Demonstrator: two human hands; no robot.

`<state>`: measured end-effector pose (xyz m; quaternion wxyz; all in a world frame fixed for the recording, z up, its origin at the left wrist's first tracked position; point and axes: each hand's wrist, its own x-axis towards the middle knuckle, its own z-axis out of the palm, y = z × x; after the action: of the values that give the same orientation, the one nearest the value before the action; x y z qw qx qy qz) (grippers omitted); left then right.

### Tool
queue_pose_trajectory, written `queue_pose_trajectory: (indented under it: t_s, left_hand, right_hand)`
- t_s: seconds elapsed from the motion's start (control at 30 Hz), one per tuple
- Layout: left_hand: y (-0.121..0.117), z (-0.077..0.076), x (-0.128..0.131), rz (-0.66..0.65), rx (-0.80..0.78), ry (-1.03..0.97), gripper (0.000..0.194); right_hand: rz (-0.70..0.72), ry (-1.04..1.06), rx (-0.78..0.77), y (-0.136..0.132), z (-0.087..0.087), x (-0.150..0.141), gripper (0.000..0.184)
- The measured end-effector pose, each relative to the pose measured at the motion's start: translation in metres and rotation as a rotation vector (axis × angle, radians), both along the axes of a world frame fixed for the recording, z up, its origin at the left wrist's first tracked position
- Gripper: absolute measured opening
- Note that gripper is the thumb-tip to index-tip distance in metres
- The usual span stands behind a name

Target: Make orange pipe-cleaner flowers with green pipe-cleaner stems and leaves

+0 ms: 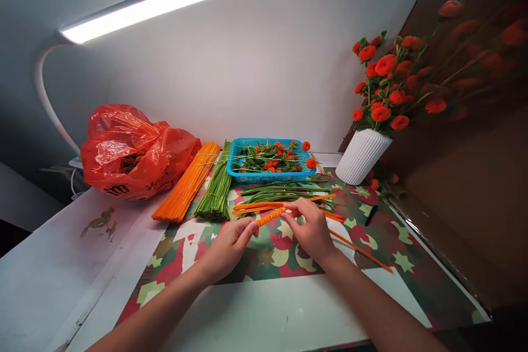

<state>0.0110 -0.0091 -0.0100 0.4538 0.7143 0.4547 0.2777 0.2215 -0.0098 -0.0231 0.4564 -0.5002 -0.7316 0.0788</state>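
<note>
One orange coil (270, 216), ridged, btwn hands

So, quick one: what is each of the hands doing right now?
Left hand: closed, fingers gripping the lower end of a twisted orange piece.
Right hand: closed, pinching that piece's other end.

The ribbed vase (363, 157) was white, the basket (272, 177) blue, and the table cover (289, 256) green and maroon with pale stars.
</note>
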Motion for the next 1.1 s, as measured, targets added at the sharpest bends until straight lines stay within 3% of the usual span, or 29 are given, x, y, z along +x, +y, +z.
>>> queue_pose_trajectory:
  t_s: [0.1,0.27,0.47,0.53,0.63,0.73,0.8,0.97,1.1]
  left_hand:
    - [-0.005,-0.009,0.004,-0.062,-0.158,-0.194,0.04]
    - [-0.004,-0.017,0.005,-0.182,-0.444,-0.478,0.037]
    - [-0.008,-0.02,0.01,-0.193,-0.536,-0.644,0.037]
    - [-0.011,-0.021,0.013,-0.182,-0.515,-0.654,0.038]
    - [-0.012,-0.023,0.016,-0.187,-0.475,-0.647,0.04]
    - [-0.011,-0.024,0.017,-0.198,-0.408,-0.59,0.039]
    - [-0.011,-0.024,0.017,-0.193,-0.331,-0.492,0.038]
    - [-0.015,-0.016,0.016,-0.161,-0.084,-0.209,0.035]
    - [-0.017,-0.012,0.015,-0.206,-0.006,-0.089,0.037]
  right_hand:
    - [0.129,0.124,0.124,0.003,0.001,0.005,0.004]
    - [0.167,-0.01,0.251,0.006,0.01,0.02,0.004]
    - [0.15,0.103,0.346,-0.003,0.014,0.013,0.01]
    - [0.113,0.283,0.252,-0.007,0.013,0.006,0.005]
    - [0.091,0.618,-0.074,-0.009,0.015,-0.001,0.012]
    - [0.189,0.813,-0.384,-0.006,0.02,-0.001,0.02]
    - [0.266,0.851,-0.512,-0.004,0.023,0.001,0.029]
    - [0.269,0.818,-0.605,-0.001,0.026,0.005,0.031]
    - [0.236,0.853,-0.625,-0.002,0.027,0.001,0.036]
